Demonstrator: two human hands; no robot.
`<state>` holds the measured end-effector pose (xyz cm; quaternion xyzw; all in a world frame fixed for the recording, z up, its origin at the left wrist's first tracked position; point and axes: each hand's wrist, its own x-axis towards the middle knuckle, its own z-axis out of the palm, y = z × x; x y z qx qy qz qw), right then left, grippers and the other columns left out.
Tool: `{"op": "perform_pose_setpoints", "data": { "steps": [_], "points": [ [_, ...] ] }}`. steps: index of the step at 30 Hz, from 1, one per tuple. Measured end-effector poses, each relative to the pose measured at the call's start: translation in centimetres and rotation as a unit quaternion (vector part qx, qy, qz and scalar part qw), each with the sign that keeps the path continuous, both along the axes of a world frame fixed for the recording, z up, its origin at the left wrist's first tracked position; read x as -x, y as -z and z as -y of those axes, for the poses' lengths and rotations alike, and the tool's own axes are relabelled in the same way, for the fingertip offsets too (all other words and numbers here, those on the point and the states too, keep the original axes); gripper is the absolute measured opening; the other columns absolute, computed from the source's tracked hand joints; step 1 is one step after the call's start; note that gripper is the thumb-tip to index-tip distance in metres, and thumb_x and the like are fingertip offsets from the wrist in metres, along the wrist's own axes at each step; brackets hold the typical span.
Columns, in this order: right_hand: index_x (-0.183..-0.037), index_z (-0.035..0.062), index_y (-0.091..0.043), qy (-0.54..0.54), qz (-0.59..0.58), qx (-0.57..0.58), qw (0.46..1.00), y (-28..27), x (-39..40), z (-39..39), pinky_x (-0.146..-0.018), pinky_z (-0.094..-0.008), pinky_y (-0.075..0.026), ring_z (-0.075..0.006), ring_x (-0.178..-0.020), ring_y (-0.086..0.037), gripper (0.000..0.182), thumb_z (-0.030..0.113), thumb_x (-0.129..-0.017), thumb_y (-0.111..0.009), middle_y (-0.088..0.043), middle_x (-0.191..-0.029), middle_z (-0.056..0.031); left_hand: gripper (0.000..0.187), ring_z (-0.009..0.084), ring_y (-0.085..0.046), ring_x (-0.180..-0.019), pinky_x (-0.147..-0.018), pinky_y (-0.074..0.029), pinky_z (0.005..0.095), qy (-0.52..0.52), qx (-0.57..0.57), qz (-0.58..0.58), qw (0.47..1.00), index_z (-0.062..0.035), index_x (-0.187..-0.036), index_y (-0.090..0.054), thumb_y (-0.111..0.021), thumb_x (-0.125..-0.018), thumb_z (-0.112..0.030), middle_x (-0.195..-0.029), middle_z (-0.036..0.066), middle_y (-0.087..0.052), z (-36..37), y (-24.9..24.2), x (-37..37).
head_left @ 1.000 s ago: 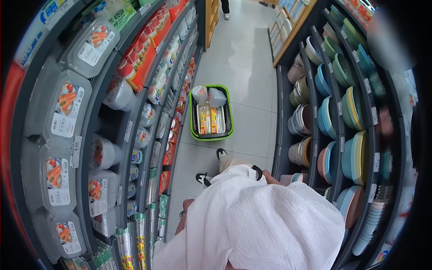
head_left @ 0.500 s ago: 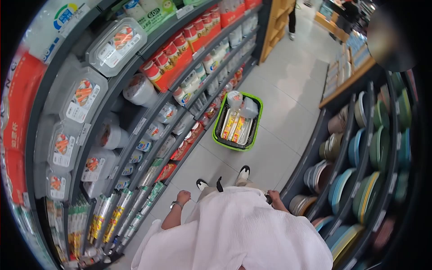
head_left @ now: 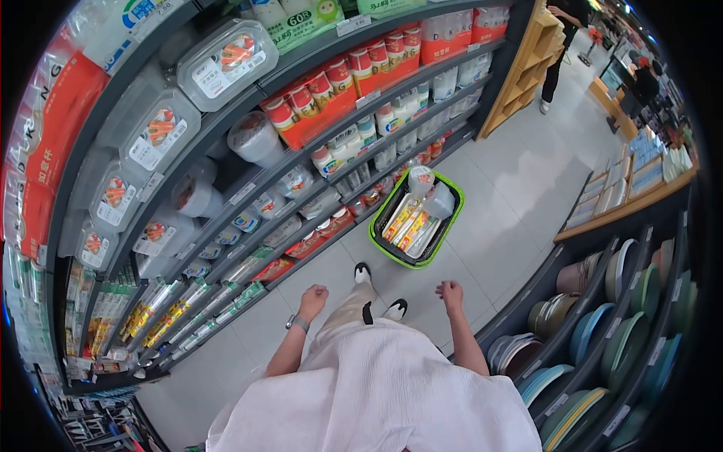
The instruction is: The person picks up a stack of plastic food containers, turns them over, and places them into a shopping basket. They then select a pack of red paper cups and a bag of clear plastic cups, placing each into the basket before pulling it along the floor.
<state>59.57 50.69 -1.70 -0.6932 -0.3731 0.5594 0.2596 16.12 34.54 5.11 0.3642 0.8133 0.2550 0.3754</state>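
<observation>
My left hand [head_left: 312,300] hangs in front of my body with its fingers curled, below the lower shelves on the left. My right hand [head_left: 449,294] is raised on the other side, its fingers bent, below the basket. What either hand holds, if anything, is too small to tell. A black basket with a bright green rim [head_left: 457,197] stands on the floor ahead of my feet. Inside it are a round white-lidded tub [head_left: 421,178], a clear plastic container [head_left: 438,202] and several flat packs with yellow and red labels [head_left: 407,226].
Shelves at the left carry clear lidded boxes [head_left: 226,63], red-packed cups [head_left: 316,98] and long wrapped rolls [head_left: 173,310]. Stacked bowls and plates [head_left: 576,414] fill the right shelves. Past a wooden rack [head_left: 521,75], a person in dark clothes [head_left: 557,53] stands in the aisle.
The view has turned, so the basket appears farther right. Both my hands have come up and forward, the right one away from my side. My feet have changed places in a step.
</observation>
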Motion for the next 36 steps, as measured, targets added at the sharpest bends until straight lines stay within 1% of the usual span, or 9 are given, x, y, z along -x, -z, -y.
{"op": "perform_pose_setpoints", "data": {
  "steps": [10, 14, 16, 17, 19, 21, 25, 32, 36],
  "points": [
    [-0.104, -0.0041, -0.064, -0.218, -0.042, 0.021, 0.975, -3.7, 12.8, -9.6, -0.063, -0.0315, -0.055, -0.0201, -0.077, -0.072, 0.031, 0.024, -0.096, -0.056, -0.073, -0.092, -0.0132, 0.03, 0.024, -0.072, -0.099, -0.087, -0.056, 0.0338, -0.053, -0.204, 0.082, 0.974, 0.002, -0.12, -0.063, -0.063, -0.094, -0.013, -0.106, 0.016, -0.073, -14.9, -4.5, 0.1],
    [-0.102, -0.0044, -0.066, -0.304, 0.004, -0.031, 0.952, -7.8, 14.6, -13.4, -0.064, -0.0327, -0.057, -0.0201, -0.078, -0.074, 0.029, 0.023, -0.094, -0.059, -0.073, -0.09, -0.0126, 0.039, 0.0266, -0.07, -0.104, -0.088, -0.056, 0.0356, -0.107, -0.261, 0.015, 0.959, 0.0023, -0.13, -0.054, -0.062, -0.094, -0.008, -0.118, 0.019, -0.067, -20.7, -8.4, 1.0],
    [-0.101, -0.0061, -0.067, -0.349, 0.106, -0.16, 0.917, -6.9, 15.0, -16.2, -0.067, -0.0344, -0.058, -0.0196, -0.077, -0.074, 0.03, 0.022, -0.093, -0.06, -0.074, -0.088, -0.0141, 0.046, 0.0287, -0.066, -0.11, -0.086, -0.057, 0.0375, -0.147, -0.291, -0.049, 0.944, 0.0028, -0.136, -0.047, -0.062, -0.093, -0.005, -0.13, 0.023, -0.059, -23.1, -13.1, 1.3],
    [-0.1, -0.0079, -0.067, -0.343, 0.111, -0.14, 0.922, -10.8, 16.0, -17.6, -0.072, -0.0351, -0.059, -0.0202, -0.076, -0.074, 0.031, 0.022, -0.093, -0.06, -0.074, -0.087, -0.0157, 0.051, 0.0294, -0.062, -0.115, -0.09, -0.055, 0.0389, -0.158, -0.299, -0.034, 0.941, 0.0034, -0.139, -0.043, -0.063, -0.093, -0.005, -0.134, 0.023, -0.055, -24.2, -16.0, 1.5],
    [-0.101, -0.0079, -0.067, -0.334, 0.119, -0.146, 0.924, -14.1, 17.6, -20.4, -0.074, -0.0346, -0.058, -0.0211, -0.078, -0.074, 0.031, 0.021, -0.094, -0.059, -0.074, -0.088, -0.0161, 0.052, 0.0302, -0.062, -0.116, -0.093, -0.053, 0.0398, -0.166, -0.338, -0.054, 0.925, 0.0037, -0.14, -0.042, -0.062, -0.092, -0.004, -0.134, 0.023, -0.055, -26.1, -15.8, 3.5],
    [-0.103, -0.0078, -0.067, -0.324, 0.129, -0.154, 0.925, -15.8, 19.4, -23.2, -0.076, -0.034, -0.058, -0.022, -0.079, -0.074, 0.031, 0.021, -0.094, -0.059, -0.075, -0.09, -0.0165, 0.054, 0.0318, -0.06, -0.117, -0.1, -0.047, 0.0413, -0.197, -0.38, -0.073, 0.901, 0.0042, -0.141, -0.041, -0.061, -0.092, -0.002, -0.135, 0.023, -0.054, -27.8, -17.0, 4.5],
    [-0.107, -0.0085, -0.065, -0.322, 0.06, -0.175, 0.928, -18.3, 23.1, -26.9, -0.08, -0.0334, -0.057, -0.0226, -0.086, -0.074, 0.032, 0.019, -0.095, -0.056, -0.074, -0.095, -0.0171, 0.052, 0.0297, -0.06, -0.117, -0.099, -0.046, 0.04, -0.219, -0.429, -0.08, 0.873, 0.0032, -0.139, -0.041, -0.061, -0.092, -0.001, -0.139, 0.021, -0.051, -29.9, -18.9, 6.3],
    [-0.113, -0.0054, -0.064, -0.319, -0.021, -0.147, 0.936, -18.8, 26.9, -28.8, -0.076, -0.0303, -0.056, -0.0189, -0.089, -0.073, 0.03, 0.018, -0.096, -0.055, -0.074, -0.099, -0.0123, 0.048, 0.028, -0.061, -0.115, -0.096, -0.048, 0.0389, -0.188, -0.413, -0.009, 0.891, 0.002, -0.139, -0.043, -0.059, -0.094, 0.0, -0.137, 0.018, -0.053, -31.9, -18.5, 5.8],
    [-0.102, -0.0085, -0.064, -0.303, -0.03, -0.134, 0.943, -18.1, 27.2, -30.0, -0.078, -0.0324, -0.056, -0.0218, -0.082, -0.074, 0.027, 0.015, -0.093, -0.055, -0.073, -0.093, -0.0151, 0.047, 0.0236, -0.062, -0.112, -0.091, -0.051, 0.0357, -0.184, -0.39, 0.034, 0.902, 0.0018, -0.138, -0.043, -0.059, -0.094, -0.001, -0.132, 0.017, -0.056, -32.6, -18.2, 3.4]
  ]
}}
